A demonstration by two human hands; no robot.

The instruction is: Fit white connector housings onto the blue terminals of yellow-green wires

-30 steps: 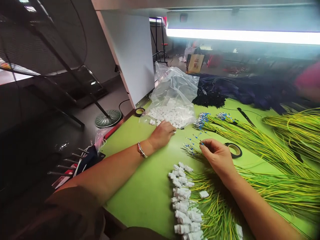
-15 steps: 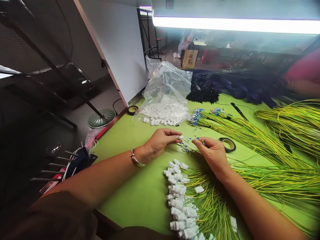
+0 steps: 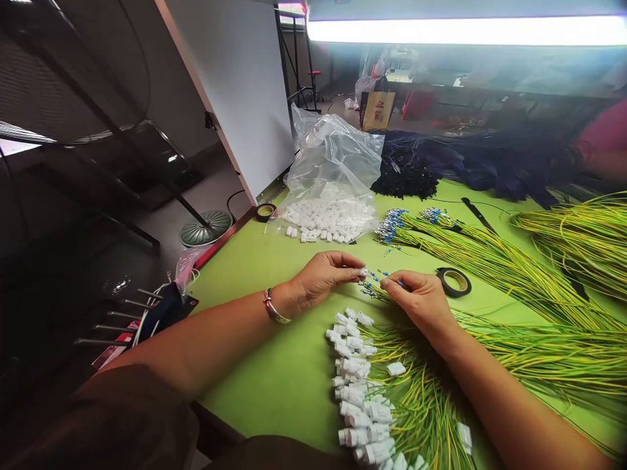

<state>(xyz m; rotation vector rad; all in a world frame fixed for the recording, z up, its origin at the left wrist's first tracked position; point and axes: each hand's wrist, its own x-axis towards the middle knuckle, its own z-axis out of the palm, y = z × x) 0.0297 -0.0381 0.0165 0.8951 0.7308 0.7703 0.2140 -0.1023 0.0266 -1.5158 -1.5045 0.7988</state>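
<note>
My left hand (image 3: 321, 279) pinches a small white plastic connector (image 3: 363, 271) between thumb and fingertips above the green table (image 3: 274, 365). My right hand (image 3: 418, 299) pinches the blue-tipped end of a yellow-green wire (image 3: 386, 279), its tip almost touching the connector. Just below the hands lies a bundle of yellow-green wires (image 3: 416, 398) that end in white connectors (image 3: 360, 391). Further back, a clear plastic bag (image 3: 333, 176) spills loose white connectors (image 3: 323, 225) onto the table.
More yellow-green wire bundles with blue tips (image 3: 470, 251) fan across the right side. A black tape roll (image 3: 454, 281) lies right of my hands, another roll (image 3: 266, 211) at the table's left edge. Dark wires (image 3: 470, 166) pile at the back. A fan stand (image 3: 206, 228) sits on the floor.
My left hand came back from the pile by the bag with a white connector. Both hands have drawn together, so connector and wire tip nearly meet.
</note>
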